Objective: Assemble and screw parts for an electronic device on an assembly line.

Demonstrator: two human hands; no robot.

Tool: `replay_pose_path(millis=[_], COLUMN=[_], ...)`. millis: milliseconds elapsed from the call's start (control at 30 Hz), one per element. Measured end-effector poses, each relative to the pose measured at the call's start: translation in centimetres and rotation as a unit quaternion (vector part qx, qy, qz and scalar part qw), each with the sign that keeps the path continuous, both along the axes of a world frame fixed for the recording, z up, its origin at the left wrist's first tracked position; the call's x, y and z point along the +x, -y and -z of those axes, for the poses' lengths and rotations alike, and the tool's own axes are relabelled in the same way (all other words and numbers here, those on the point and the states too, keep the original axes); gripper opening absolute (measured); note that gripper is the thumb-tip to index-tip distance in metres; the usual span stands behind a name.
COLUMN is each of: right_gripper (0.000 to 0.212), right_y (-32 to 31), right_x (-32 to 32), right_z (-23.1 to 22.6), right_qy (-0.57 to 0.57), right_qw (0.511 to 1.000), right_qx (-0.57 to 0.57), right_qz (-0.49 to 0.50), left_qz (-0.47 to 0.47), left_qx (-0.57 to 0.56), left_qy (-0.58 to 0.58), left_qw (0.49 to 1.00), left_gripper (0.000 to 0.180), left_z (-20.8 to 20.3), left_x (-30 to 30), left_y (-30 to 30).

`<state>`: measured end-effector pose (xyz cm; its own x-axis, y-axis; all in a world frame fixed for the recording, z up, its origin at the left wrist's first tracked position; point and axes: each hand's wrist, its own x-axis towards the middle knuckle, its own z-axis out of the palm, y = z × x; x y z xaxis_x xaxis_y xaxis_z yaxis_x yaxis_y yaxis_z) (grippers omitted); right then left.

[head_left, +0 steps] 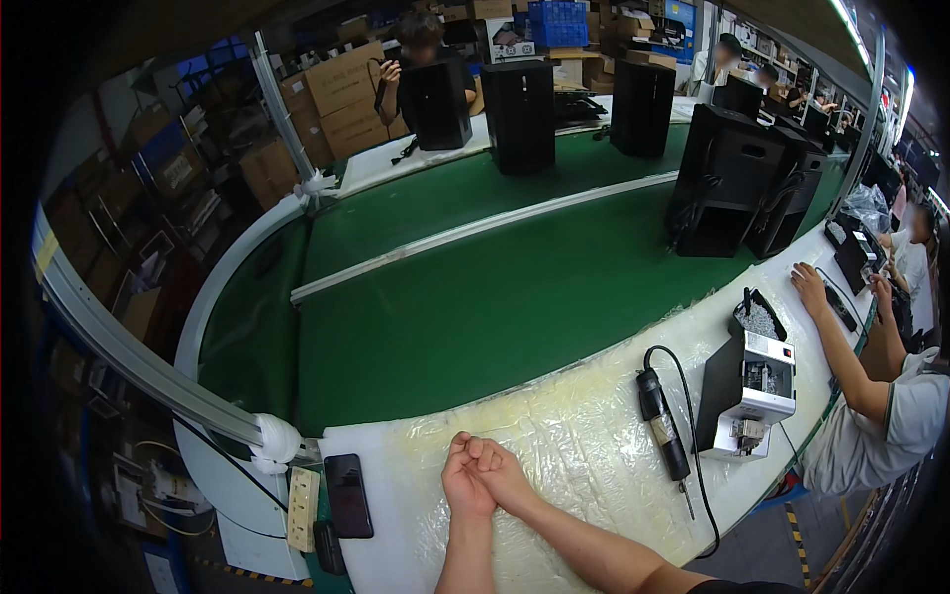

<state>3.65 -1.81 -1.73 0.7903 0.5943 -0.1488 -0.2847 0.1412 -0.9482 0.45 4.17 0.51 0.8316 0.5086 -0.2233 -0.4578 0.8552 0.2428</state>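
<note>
My left hand (pixel 463 482) and right hand (pixel 503 480) clasp each other over the film-covered counter (pixel 569 436), grip closed on no tool. The electric screwdriver (pixel 663 424) lies to my right beside the screw feeder (pixel 727 396), probably for easy reach; the smartphone (pixel 348 497) sits left, seemingly out of the way.

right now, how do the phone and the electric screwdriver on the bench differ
The phone is a flat slab; the electric screwdriver is a long cylinder with a thin bit. The electric screwdriver has a cord; none shows on the phone. Both are mostly black.
</note>
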Motion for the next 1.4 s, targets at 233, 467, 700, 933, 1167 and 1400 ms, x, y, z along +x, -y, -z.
replay_pose_path(millis=[233,467,700,933,1167,1400], right_gripper=[0.02,0.018,0.016,0.015,0.016,0.015], right_y=[0.08,0.05,0.03,0.0,0.05,0.04], right_x=[0.0,0.0,0.0,-0.05,0.0,0.0], right_z=[-0.55,-0.26,-0.04,-0.16,-0.17,-0.45], right_qy=[-0.002,-0.007,0.003,-0.006,0.003,0.006], right_qw=[1.0,1.0,1.0,1.0,1.0,1.0], right_qx=[-0.004,0.0,-0.007,0.006,-0.006,-0.006], right_qz=[0.0,0.002,-0.001,-0.001,-0.001,0.004], left_qz=[0.0,0.0,0.003,0.005,0.001,-0.001], left_qx=[0.0,0.005,-0.006,-0.002,-0.009,-0.008], left_qy=[0.001,-0.005,0.024,0.032,0.027,0.02], left_qw=[1.0,1.0,1.0,0.999,1.0,1.0], left_gripper=[0.026,0.018,0.014,0.015,0.015,0.014], left_z=[0.07,-0.2,0.46,0.37,0.34,0.39], left_x=[0.0,0.1,0.01,0.0,0.03,0.02], left_y=[-0.04,0.05,-0.06,-0.06,-0.01,-0.03])
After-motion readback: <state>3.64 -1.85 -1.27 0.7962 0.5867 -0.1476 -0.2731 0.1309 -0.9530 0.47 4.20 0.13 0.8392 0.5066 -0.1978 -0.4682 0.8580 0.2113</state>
